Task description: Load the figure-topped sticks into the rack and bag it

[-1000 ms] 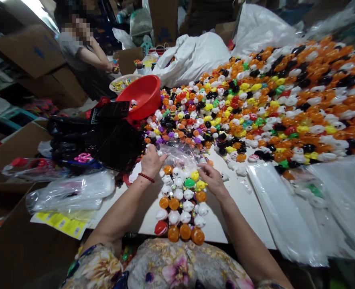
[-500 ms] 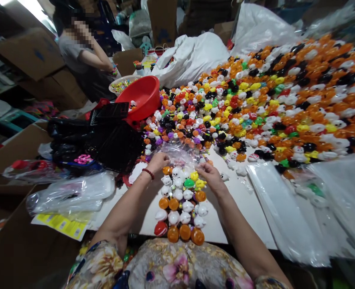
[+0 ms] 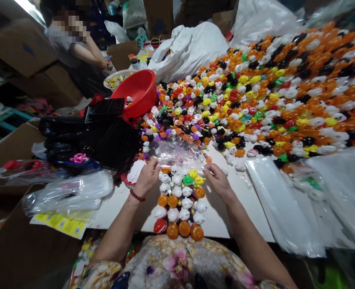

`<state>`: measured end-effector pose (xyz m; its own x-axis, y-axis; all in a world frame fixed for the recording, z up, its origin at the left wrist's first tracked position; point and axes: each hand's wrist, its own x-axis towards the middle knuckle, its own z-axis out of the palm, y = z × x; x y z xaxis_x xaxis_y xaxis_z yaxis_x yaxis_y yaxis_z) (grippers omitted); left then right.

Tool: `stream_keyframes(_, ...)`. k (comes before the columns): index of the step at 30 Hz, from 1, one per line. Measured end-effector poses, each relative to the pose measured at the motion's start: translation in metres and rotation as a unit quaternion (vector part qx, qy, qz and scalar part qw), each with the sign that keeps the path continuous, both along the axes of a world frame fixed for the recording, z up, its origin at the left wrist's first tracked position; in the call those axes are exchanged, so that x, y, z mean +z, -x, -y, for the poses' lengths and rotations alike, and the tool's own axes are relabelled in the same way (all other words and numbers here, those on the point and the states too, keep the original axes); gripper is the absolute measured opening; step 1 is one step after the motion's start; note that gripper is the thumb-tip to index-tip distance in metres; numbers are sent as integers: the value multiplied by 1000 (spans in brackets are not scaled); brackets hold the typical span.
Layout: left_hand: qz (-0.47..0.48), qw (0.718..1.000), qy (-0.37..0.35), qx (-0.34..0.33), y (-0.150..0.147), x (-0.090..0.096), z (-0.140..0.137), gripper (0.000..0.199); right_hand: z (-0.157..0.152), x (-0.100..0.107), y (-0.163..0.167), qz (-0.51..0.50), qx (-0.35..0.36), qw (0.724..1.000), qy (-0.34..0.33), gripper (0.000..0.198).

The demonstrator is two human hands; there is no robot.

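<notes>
A clear plastic bag (image 3: pixel 180 154) is stretched between my two hands at its mouth. My left hand (image 3: pixel 149 175), with a dark red bead bracelet at the wrist, pinches its left edge; my right hand (image 3: pixel 217 179) pinches the right edge. Directly below the bag, small plastic toys (image 3: pixel 185 204) lie in rows on the white table (image 3: pixel 147 218). They are white, orange, yellow, green and red, and the front row is partly against my flowered clothing. The toys behind the bag show only dimly through the film.
A large heap of small toys (image 3: pixel 255 96) covers the table's back and right. Flat clear bags (image 3: pixel 282 204) lie at right, more plastic packs (image 3: pixel 72 192) at left. A red basin (image 3: pixel 139 92) stands behind black bags (image 3: pixel 105 140). Another person (image 3: pixel 75 52) stands at back left.
My hands have moved apart, the left one leftward and nearer to me, drawing the bag's edge wider. The toy rows lie as before; the whole view has shifted slightly.
</notes>
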<state>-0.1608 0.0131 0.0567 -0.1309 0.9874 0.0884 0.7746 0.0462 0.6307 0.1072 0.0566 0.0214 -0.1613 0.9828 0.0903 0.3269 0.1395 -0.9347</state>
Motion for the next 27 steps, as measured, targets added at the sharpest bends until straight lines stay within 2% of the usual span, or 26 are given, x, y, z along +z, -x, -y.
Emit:
stream_keyframes(6,-65,993,-69,-65,7,-13,17,18,20,5,-9,73,0,996,-43,27)
stream_keyframes(10,-70,988,-104,-87,13,-28,23,17,35,-8,-13,74,12,994,-74,19)
stream_keyframes(13,-19,988,-136,-67,15,-39,26,14,40,-24,-11,44,3,996,-75,10)
stream_keyframes(16,96,984,-149,0,13,-49,24,16,39,-37,0,-14,-62,997,-34,11)
stream_keyframes(18,186,974,-123,29,10,-53,21,27,35,-42,9,-68,-107,992,21,12)
stream_keyframes(20,246,966,-79,26,7,-56,17,38,29,-45,17,-131,-123,980,83,19)
stream_keyframes(24,268,963,-6,10,1,-65,13,49,20,-48,27,-212,-99,961,145,36)
stream_keyframes(27,287,957,-6,38,-6,-71,11,51,15,-54,28,-193,-88,966,149,38)
